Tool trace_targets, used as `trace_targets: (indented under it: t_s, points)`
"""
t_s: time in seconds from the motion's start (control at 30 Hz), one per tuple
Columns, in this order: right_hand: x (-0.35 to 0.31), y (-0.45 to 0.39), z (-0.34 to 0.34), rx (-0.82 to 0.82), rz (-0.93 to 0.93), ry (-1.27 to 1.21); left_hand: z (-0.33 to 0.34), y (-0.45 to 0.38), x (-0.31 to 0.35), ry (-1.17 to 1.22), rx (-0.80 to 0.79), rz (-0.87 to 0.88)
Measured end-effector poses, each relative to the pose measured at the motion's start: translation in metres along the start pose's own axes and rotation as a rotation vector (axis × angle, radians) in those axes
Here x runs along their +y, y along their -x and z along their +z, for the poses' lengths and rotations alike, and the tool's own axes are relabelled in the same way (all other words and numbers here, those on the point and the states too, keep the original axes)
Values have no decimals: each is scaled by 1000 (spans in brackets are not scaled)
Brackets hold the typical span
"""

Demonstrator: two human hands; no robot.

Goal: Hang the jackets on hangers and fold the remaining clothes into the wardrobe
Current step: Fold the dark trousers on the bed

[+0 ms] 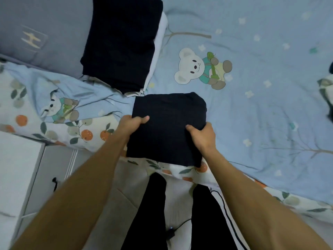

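At the bed's near edge, a person holds a folded dark garment (168,127) in both hands; the left hand (132,126) grips its left side, thumb on top and fingers curled beneath, while the right hand (202,135) pinches the right side the same way; the hands stand apart, one at each side of the square of cloth. The garment overhangs the edge of the bed (270,109), whether resting on it or just lifted cannot be told; its folds look complete and its corners tidy. Farther back, to the left, a stack (122,44) of folded dark clothes lies partly on a grey pillow (45,37), a paler piece showing beneath it; a bear print (200,68) marks the blue sheet between the two. A white cabinet (16,168) stands at lower left, and a black cable (182,224) trails on the floor by the person's legs. The folding step appears finished for this piece; the work in hand seems to be carrying it off, either to the stack or to the wardrobe, which is out of view. The next move calls for keeping the cloth level and both grips even, so the folds do not slip open in transit; no jacket or hanger is visible.
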State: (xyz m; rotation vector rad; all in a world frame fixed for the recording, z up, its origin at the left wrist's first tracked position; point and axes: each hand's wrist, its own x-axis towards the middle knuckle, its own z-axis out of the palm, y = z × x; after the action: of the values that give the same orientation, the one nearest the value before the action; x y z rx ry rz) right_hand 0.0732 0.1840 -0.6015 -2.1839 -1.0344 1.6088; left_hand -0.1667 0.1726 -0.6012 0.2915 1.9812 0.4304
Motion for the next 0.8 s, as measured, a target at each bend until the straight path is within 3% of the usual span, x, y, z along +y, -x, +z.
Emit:
trace_targets:
  t_s: [0.17,0.33,0.5,0.67,0.73,0.8]
  points:
    - [-45,43,-34,-78,-77,-2,-42,62,16,98,-136,35]
    - [-133,76,-44,-67,-325,59,-74,105,34,401,-34,138]
    - [-241,91,-12,70,-645,331,-102,102,73,819,-57,49]
    - [-337,92,39,220,-887,597,-120,86,116,1055,-144,20]
    - [-369,85,56,234,-973,713,-133,68,133,1056,-151,39]
    - [-386,75,65,134,-931,863,-138,41,142,966,-125,2]
